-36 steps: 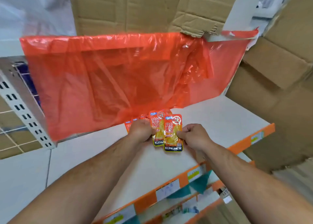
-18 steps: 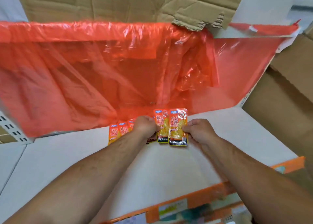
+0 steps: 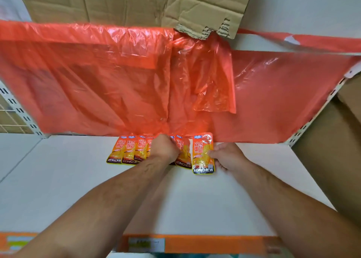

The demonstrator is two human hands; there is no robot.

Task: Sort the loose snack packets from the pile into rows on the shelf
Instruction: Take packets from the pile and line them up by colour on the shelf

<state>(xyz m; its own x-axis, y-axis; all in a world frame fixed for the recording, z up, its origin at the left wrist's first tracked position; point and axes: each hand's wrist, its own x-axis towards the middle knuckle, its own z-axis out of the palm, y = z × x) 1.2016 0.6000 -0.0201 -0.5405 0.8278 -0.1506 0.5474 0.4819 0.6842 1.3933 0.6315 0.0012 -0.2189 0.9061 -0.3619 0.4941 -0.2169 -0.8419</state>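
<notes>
Your right hand is pinching the end packet by its side edge, just below the red sheet. Your left hand is curling over the row beside it. Packets are looking light, floppy and slick, so grab them by the edges.

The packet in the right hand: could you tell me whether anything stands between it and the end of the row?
Nothing visible does. The packet, pinched by the right hand, stands right beside the last packet of the row on the shelf; the left hand holds the row further left, clear of that spot.
</notes>
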